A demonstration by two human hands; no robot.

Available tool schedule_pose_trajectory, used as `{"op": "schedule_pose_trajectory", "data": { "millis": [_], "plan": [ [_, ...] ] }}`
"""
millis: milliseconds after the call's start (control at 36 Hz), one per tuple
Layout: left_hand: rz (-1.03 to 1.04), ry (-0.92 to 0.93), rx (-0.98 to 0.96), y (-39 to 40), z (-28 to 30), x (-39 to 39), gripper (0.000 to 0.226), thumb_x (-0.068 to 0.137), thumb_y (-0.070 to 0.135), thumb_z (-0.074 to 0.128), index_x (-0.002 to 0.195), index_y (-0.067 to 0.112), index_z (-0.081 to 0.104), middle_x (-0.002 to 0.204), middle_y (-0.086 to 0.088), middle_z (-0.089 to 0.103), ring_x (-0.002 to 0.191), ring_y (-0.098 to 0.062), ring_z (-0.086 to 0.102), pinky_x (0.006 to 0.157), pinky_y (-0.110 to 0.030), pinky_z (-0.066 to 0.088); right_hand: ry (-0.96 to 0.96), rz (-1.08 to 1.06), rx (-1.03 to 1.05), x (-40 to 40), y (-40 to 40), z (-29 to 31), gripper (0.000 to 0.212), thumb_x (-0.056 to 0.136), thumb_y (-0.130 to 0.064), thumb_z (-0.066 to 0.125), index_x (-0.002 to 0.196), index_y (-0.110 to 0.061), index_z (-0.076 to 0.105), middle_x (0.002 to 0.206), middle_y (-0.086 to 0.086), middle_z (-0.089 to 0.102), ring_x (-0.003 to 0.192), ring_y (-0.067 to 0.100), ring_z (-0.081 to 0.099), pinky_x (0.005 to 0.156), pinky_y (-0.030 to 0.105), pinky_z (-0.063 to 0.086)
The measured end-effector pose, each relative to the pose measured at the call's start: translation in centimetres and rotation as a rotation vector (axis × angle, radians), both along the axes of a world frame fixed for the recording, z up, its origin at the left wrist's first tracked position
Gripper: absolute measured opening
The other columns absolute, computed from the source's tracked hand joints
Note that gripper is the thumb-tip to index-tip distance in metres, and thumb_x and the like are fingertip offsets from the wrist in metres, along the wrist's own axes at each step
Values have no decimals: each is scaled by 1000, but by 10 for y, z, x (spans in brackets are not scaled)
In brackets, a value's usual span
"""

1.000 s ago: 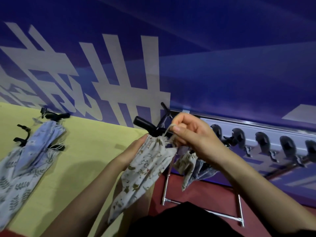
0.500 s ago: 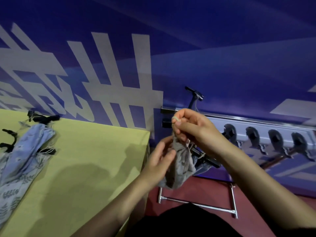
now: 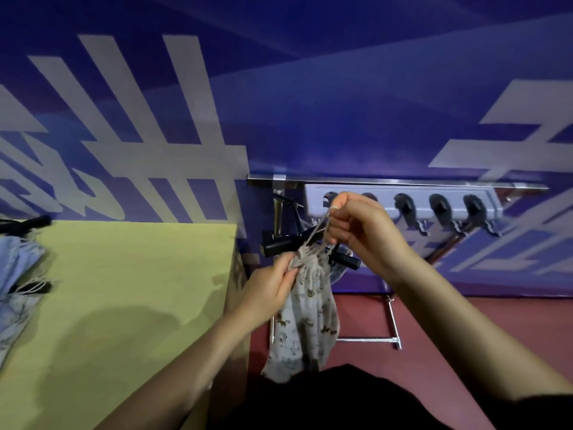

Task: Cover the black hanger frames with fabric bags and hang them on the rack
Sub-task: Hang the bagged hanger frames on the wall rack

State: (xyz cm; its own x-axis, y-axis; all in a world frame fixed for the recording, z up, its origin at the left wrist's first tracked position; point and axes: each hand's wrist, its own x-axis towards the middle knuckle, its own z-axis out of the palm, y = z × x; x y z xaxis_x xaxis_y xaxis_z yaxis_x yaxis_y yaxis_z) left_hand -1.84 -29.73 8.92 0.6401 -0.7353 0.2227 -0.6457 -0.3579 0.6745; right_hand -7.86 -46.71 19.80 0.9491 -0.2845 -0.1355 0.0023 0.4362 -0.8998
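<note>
A pale fabric bag (image 3: 305, 321) with small animal prints hangs in front of the rack, its gathered neck just under a black hanger frame (image 3: 279, 245). My left hand (image 3: 268, 290) pinches the bag's gathered neck. My right hand (image 3: 359, 231) is closed on the bag's drawstring (image 3: 316, 232), pulling it up and to the right. The metal rack (image 3: 387, 183) stands behind, its top bar against the blue wall. A grey strip with black hooks (image 3: 440, 207) hangs under the bar. Part of another covered hanger shows behind the bag.
A yellow-green table (image 3: 124, 290) lies at the left, its right edge close to the rack. More fabric bags (image 3: 17, 283) and black hanger frames (image 3: 28, 223) lie at its left edge. The floor under the rack is red.
The view has swung right, bringing the whole rack bar into sight. My hands shifted from gathering the bag's opening to pulling the drawstring tight, and the bag now hangs straight down.
</note>
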Motion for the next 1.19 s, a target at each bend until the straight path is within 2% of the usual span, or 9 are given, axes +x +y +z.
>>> {"op": "schedule_pose_trajectory", "data": {
  "millis": [167, 278, 389, 500, 667, 861, 972, 1083, 1194],
  "plan": [
    [-8, 141, -4, -11, 4, -11, 37, 100, 23, 46, 130, 2, 50, 59, 10, 51, 51, -8, 52, 50, -23, 26, -71, -72, 152, -14, 0, -12, 17, 77, -6, 50, 64, -16, 48, 59, -1, 28, 45, 8, 26, 46, 21, 24],
    [-102, 269, -27, -15, 5, -22, 30, 97, 19, 54, 126, 15, 54, 61, 12, 54, 59, 0, 53, 57, -19, 37, -16, -47, -265, -36, 0, -15, 8, 80, -11, 55, 85, -12, 49, 61, 5, 41, 46, 11, 34, 46, 19, 30],
    [-74, 323, -266, -19, 15, -35, 34, 95, 23, 49, 125, 39, 53, 72, 4, 57, 64, -18, 58, 63, -37, 46, 13, 30, -519, -59, 1, -10, 21, 86, 1, 50, 103, -11, 48, 56, 1, 50, 47, 14, 41, 48, 18, 37],
    [-126, 360, -368, -26, 42, -43, 38, 93, 16, 46, 129, 26, 54, 102, 15, 63, 99, -2, 61, 89, -21, 49, 57, 39, -603, -80, 8, -9, 21, 85, 0, 45, 104, -9, 49, 60, 3, 49, 55, 19, 41, 51, 23, 36],
    [-353, 343, -133, -33, 51, -54, 40, 91, 19, 50, 129, 8, 59, 134, -9, 55, 128, -10, 42, 111, -27, 30, 63, -63, -609, -98, 15, 2, 22, 77, 6, 40, 89, -11, 48, 56, -4, 50, 51, 12, 43, 52, 21, 36],
    [-371, 563, -75, -51, 39, -75, 30, 86, 44, 51, 98, 19, 61, 96, -5, 66, 94, -22, 61, 91, -44, 46, 123, -40, -561, -121, 6, -11, 15, 75, 3, 41, 87, -6, 47, 56, -6, 48, 51, 12, 39, 51, 23, 34],
    [-426, 560, 14, -64, 34, -78, 15, 91, 38, 52, 78, 29, 52, 66, 9, 49, 64, -8, 44, 66, -34, 38, 209, -110, -578, -135, -9, -22, 27, 88, 18, 35, 88, -6, 48, 60, 9, 43, 54, 20, 36, 51, 27, 31],
    [-415, 597, 43, -78, 22, -76, 23, 98, 25, 50, 75, 27, 48, 64, 1, 46, 62, -13, 43, 61, -30, 32, 416, -21, -887, -144, -36, -44, 6, 88, -7, 53, 86, -12, 56, 55, -2, 50, 54, 15, 43, 55, 30, 35],
    [-309, 665, 85, -105, 2, -78, 25, 97, 24, 50, 72, 26, 46, 59, 7, 42, 58, -11, 41, 61, -30, 32, 631, 148, -1079, -135, -65, -71, 28, 92, -24, 59, 66, -13, 57, 58, -6, 51, 57, 6, 44, 61, 31, 39]
  ]
}}
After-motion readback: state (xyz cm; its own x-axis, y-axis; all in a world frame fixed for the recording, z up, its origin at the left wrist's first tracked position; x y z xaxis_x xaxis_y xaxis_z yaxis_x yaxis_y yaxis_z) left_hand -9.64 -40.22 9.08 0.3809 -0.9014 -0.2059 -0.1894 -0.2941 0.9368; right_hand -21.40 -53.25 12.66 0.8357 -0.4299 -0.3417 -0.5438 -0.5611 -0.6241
